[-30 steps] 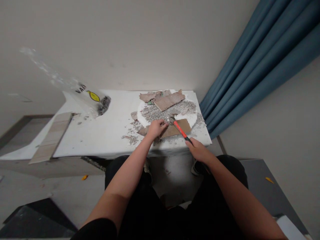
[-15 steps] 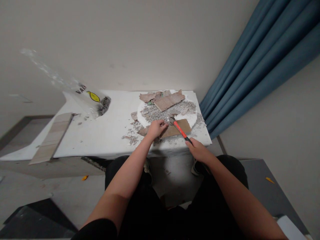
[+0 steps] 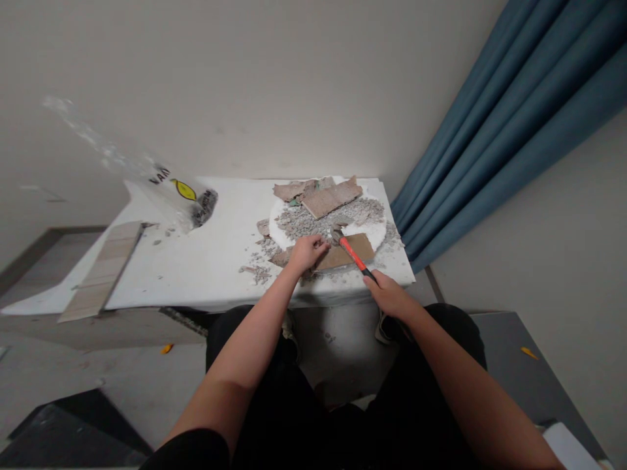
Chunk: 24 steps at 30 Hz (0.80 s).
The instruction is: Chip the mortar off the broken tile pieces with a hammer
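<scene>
My right hand (image 3: 390, 295) is closed around the black grip of a hammer with a red handle (image 3: 353, 254); its metal head (image 3: 336, 234) rests on grey rubble. My left hand (image 3: 306, 252) is curled, fingertips pinched on a small fragment just left of the hammer head, lying on a brown tile piece (image 3: 343, 252). Both sit on a round white slab (image 3: 377, 232) covered with crushed tile bits. More broken brown tile pieces (image 3: 327, 194) lie at the slab's far side.
A white low table (image 3: 210, 254) carries the slab. A clear plastic bag with a yellow logo (image 3: 182, 192) lies at its left. A long beige tile strip (image 3: 100, 273) leans at the table's left edge. Blue curtain (image 3: 494, 130) hangs to the right. My dark-trousered knees are below.
</scene>
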Tool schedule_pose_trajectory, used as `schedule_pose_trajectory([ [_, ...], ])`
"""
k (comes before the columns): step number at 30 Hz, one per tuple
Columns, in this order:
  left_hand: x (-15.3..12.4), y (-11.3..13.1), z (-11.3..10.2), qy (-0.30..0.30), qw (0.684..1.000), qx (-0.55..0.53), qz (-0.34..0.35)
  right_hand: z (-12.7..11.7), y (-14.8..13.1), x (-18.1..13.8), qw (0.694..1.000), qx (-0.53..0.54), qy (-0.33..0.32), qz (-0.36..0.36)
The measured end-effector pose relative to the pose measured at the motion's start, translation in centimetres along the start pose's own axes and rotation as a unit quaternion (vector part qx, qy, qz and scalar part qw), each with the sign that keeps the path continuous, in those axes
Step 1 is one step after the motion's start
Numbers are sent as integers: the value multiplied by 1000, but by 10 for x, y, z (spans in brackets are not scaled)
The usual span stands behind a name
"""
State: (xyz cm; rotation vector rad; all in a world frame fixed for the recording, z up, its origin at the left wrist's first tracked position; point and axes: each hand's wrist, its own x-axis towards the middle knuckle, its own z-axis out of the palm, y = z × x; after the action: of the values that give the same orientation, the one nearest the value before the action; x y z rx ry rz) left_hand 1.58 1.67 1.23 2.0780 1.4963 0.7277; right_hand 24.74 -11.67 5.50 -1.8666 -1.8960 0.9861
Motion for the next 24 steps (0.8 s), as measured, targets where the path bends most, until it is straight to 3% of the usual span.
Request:
schedule_pose_trajectory([
  [12, -2, 2, 0, 0, 1000, 12, -4, -2, -3, -3, 1000, 18, -4, 5],
  [19, -4, 4, 3, -1, 1000, 30, 8, -11, -21, -21, 994, 87, 38, -50],
  [24, -6, 3, 4, 5, 1000, 19, 6, -8, -21, -22, 998, 57, 19, -35],
])
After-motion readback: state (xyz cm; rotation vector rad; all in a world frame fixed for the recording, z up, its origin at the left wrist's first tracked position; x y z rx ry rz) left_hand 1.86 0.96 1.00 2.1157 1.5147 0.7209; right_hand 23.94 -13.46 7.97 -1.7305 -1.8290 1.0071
